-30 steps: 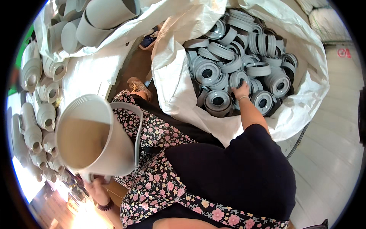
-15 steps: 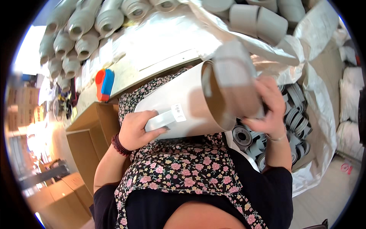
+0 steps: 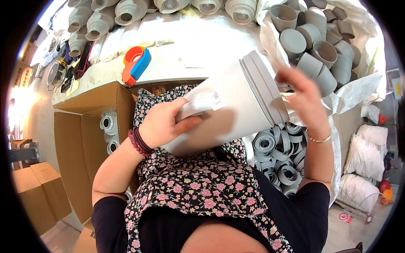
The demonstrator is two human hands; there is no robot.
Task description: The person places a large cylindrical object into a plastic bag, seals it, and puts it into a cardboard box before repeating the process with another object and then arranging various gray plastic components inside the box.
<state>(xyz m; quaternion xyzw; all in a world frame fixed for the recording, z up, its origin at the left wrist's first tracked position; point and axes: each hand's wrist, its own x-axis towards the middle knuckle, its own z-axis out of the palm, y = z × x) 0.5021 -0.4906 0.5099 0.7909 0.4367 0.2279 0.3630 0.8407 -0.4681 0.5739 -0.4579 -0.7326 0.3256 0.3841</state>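
A large pale grey plastic pitcher (image 3: 234, 114) lies tilted across my lap, its mouth end toward upper right. My left hand (image 3: 166, 122) is closed around its side handle, next to a small white barcode label (image 3: 217, 101). A ridged grey collar (image 3: 266, 90) sits at the mouth; the opening itself faces away and is hidden. Just beyond the collar is my right hand (image 3: 306, 99), blurred, fingers stretched and apart, holding nothing. Below the pitcher's mouth, several grey rings and round lids (image 3: 276, 152) lie heaped.
A white sack (image 3: 270, 27) of grey cup-shaped parts (image 3: 310, 36) stands at upper right. On the worktable (image 3: 162, 63) lies a blue and orange tape dispenser (image 3: 136, 63), with pale grey pitchers (image 3: 130, 10) lined up behind. An open carton (image 3: 80, 147) with wrapped parts is at my left.
The grey cup-shaped part in my right hand has gone into the pitcher's mouth, leaving a ridged collar there. My right hand has let go and moved off. The view has shifted.
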